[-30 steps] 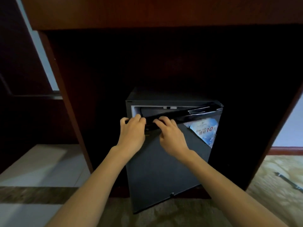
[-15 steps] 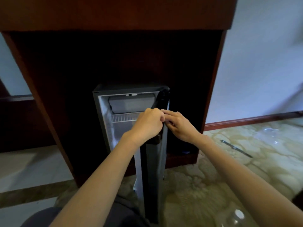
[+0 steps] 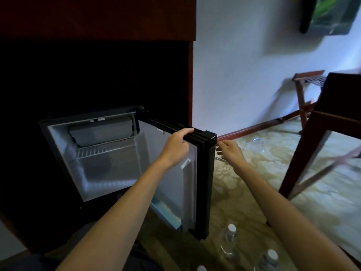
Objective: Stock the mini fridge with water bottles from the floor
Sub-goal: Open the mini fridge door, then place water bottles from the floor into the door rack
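Observation:
A black mini fridge [image 3: 58, 145] stands inside a dark wooden cabinet, and its white inside with a wire shelf [image 3: 105, 148] holds no bottles. The fridge door [image 3: 204, 184] is swung wide out to the right. My left hand [image 3: 176, 146] grips the door's top edge. Just past the door's outer corner, my right hand [image 3: 228, 150] hovers with fingers apart, holding nothing. Clear water bottles with white caps stand on the carpet at the bottom right: one [image 3: 229, 240] near the door's foot, another [image 3: 269, 260] closer to me.
The wooden cabinet [image 3: 190, 85] frames the fridge. A dark wooden table [image 3: 322, 137] stands on the patterned carpet at the right, with a luggage rack [image 3: 304, 90] behind it against the white wall. More clear plastic [image 3: 257, 143] lies on the carpet further back.
The fridge door has gone from just cracked to fully swung out to the right. My right hand has come off the door. The view has turned right, and the floor bottles now show.

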Action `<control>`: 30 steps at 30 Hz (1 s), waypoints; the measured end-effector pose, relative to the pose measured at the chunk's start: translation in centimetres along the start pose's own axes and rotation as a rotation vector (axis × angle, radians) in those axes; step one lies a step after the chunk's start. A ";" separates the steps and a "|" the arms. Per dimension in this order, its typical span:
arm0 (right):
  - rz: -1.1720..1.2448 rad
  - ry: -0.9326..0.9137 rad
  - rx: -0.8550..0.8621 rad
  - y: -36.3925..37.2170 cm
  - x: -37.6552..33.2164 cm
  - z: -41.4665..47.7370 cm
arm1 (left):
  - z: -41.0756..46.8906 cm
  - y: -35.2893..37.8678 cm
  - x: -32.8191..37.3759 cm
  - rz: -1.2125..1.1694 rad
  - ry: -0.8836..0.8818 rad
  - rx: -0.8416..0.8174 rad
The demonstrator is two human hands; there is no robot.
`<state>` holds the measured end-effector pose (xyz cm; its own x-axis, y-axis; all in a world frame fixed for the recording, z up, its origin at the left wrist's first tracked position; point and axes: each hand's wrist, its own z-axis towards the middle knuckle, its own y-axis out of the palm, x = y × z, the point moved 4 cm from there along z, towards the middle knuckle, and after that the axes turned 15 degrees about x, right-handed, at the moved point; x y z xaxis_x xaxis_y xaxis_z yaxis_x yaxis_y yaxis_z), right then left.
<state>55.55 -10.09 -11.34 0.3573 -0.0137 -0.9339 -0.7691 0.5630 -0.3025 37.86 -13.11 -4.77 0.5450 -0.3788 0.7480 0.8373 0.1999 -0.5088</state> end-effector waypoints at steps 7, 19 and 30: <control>-0.193 0.077 0.033 -1.5 5.2 -2.6 | -1.8 3.6 -2.9 -0.073 -0.111 0.111; -0.686 0.140 -0.528 7.0 21.0 -15.2 | -12.7 9.0 -17.6 0.186 -0.628 -0.367; -0.888 0.106 -0.730 9.8 27.1 -20.1 | -12.5 11.3 -21.2 0.363 -0.533 -0.697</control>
<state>47.03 -21.51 -43.41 0.9063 -0.2541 -0.3378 -0.4047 -0.2914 -0.8668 35.24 -14.11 -31.64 0.8589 0.0972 0.5028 0.4927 -0.4249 -0.7594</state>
